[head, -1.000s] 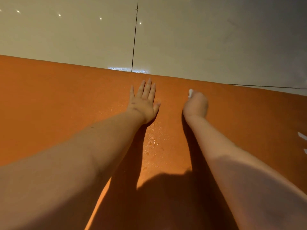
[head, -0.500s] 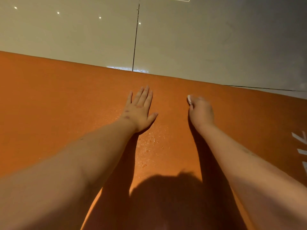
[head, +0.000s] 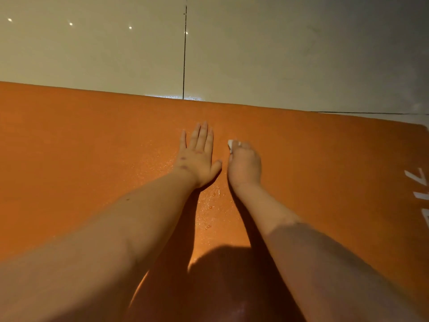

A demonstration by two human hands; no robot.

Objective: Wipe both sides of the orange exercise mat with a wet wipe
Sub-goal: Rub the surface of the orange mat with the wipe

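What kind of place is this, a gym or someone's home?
Indoors, at floor level; gym or home cannot be told. An orange exercise mat lies flat on glossy pale floor tiles, and the right hand holds a wet wipe against the mat.

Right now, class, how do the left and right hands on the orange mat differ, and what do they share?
The left hand lies flat, fingers straight; the right hand is curled. The left hand holds nothing; the right hand grips a wet wipe. Both rest on the orange mat.
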